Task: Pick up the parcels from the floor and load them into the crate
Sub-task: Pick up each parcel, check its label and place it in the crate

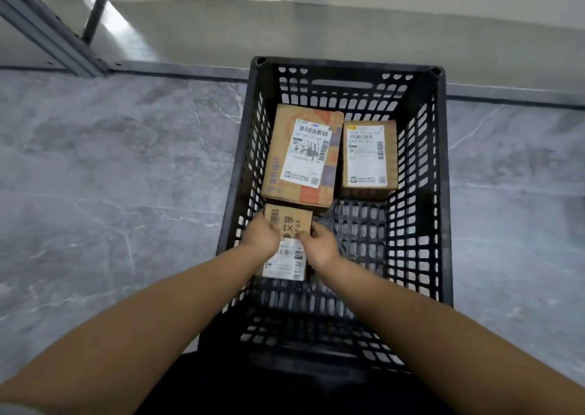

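Both hands — left [260, 234], right [320, 244] — grip cardboard parcel [288, 224] inside black lattice crate [440, 193]

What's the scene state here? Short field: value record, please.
container: black slatted crate on a grey marbled floor
parcels inside: three cardboard boxes
far left: large box, white label up
far right: smaller box, label up, beside the large box
near left: small box, held by both hands
left hand: gripping the small box's left side
right hand: gripping its right side
free space: the crate's near right floor
parcels on the floor: none in view
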{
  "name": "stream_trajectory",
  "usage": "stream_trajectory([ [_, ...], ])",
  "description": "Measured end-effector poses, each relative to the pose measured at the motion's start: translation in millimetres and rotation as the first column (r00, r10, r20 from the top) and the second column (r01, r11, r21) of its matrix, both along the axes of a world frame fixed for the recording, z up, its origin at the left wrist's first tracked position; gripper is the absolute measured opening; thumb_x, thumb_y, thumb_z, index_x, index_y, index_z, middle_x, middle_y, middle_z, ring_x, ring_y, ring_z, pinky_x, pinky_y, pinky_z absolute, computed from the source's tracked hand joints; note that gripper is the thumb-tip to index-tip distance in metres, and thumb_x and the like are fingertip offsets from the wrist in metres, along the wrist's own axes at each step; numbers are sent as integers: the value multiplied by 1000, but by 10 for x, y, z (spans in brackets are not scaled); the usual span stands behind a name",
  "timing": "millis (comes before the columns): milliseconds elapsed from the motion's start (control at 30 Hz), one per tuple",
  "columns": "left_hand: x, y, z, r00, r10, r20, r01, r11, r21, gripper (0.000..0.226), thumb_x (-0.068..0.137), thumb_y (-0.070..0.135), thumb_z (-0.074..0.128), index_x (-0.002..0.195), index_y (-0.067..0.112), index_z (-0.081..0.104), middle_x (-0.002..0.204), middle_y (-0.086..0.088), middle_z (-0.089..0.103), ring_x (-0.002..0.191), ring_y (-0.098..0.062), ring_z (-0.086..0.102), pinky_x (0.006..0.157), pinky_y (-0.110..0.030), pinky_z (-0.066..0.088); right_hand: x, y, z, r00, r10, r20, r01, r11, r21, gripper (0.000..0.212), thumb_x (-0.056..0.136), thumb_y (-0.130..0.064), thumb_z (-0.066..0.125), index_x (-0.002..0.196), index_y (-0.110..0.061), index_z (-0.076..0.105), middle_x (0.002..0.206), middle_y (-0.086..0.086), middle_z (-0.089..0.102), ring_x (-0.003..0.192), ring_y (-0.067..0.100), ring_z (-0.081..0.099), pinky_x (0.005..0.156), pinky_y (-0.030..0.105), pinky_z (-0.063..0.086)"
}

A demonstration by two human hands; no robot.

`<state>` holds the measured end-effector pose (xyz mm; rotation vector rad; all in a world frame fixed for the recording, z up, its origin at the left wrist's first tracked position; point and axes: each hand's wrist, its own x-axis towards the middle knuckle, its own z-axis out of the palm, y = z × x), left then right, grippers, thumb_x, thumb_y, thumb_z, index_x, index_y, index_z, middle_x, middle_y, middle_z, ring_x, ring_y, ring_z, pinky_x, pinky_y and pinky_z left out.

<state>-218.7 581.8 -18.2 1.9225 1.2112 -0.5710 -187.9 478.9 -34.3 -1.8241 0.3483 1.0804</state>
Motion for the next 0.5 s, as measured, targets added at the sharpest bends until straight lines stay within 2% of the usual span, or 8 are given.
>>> stream_trajectory([
  [100,-23,7,-19,998,-69,-5,70,995,77,25,97,18,39,119,14,50,113,-9,64,94,-27,61,78,-31,49,-30,12,25,997,-72,39,73,997,-8,34,95,-5,45,126,-8,57,121,10,65,93,17,57,78,22,43],
  [200,27,13,-30,996,-89,15,87,990,113,24,97,16,32,115,14,48,111,-8,62,85,-23,56,72,-29,43,-31,44,22,990,-122,69,123,992,-11,33,95,-7,45,125,-10,58,120,9,66,94,19,60,81,25,46],
  [267,61,37,-17,999,-25,39,24,999,40,23,96,14,38,118,13,47,110,-6,61,87,-23,56,72,-30,45,-17,66,12,985,-160,67,161,987,0,36,95,-8,46,129,-10,56,121,9,66,104,24,63,92,33,51],
  [367,94,38,-7,996,80,44,-75,991,-111,32,92,12,49,123,13,44,113,-8,61,96,-27,62,77,-34,53,-2,66,-28,988,-152,30,151,988,9,46,94,-10,48,140,-14,47,130,8,61,115,26,60,100,43,48],
  [433,114,18,-32,992,120,46,-112,981,-156,37,92,6,45,129,12,40,119,-10,59,106,-28,59,82,-33,50,15,38,-96,995,-99,1,99,995,12,49,93,-9,49,141,-16,45,135,7,58,119,25,58,103,42,46],
  [500,139,13,-44,989,141,50,-130,975,-180,41,91,0,41,131,11,39,124,-11,57,111,-28,56,84,-31,47,63,18,-60,997,-63,-44,64,997,33,48,94,-6,47,141,-16,45,134,7,59,114,22,59,101,36,47],
])
